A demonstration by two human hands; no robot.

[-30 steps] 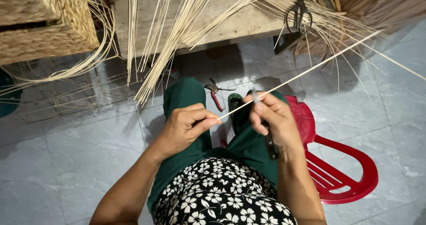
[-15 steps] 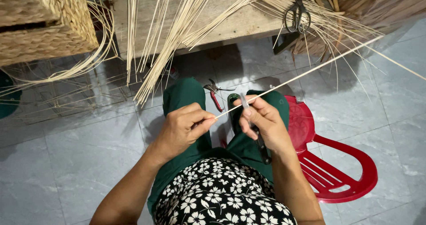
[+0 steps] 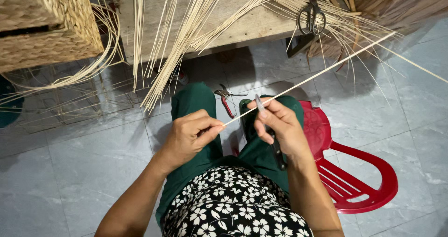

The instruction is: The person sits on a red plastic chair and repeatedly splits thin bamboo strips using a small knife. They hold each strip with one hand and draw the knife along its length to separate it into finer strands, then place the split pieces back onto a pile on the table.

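Observation:
My left hand (image 3: 189, 135) pinches the near end of a long pale reed strip (image 3: 322, 71) that runs up to the right over my green-trousered knees. My right hand (image 3: 276, 125) grips a small knife (image 3: 275, 146), black handle down, its blade tip up against the strip close to the left hand's fingers. Both hands hover above my lap, a short gap between them.
A wooden bench (image 3: 233, 20) ahead carries a fan of loose reed strips (image 3: 186, 36) and black scissors (image 3: 311, 16). A woven basket (image 3: 42, 27) stands at the top left. Red-handled pliers (image 3: 227, 102) lie on the tiled floor. A red plastic chair (image 3: 354, 171) sits by my right leg.
My right hand has slid the knife a little left along the strip toward my left hand. The left hand keeps its pinch in place.

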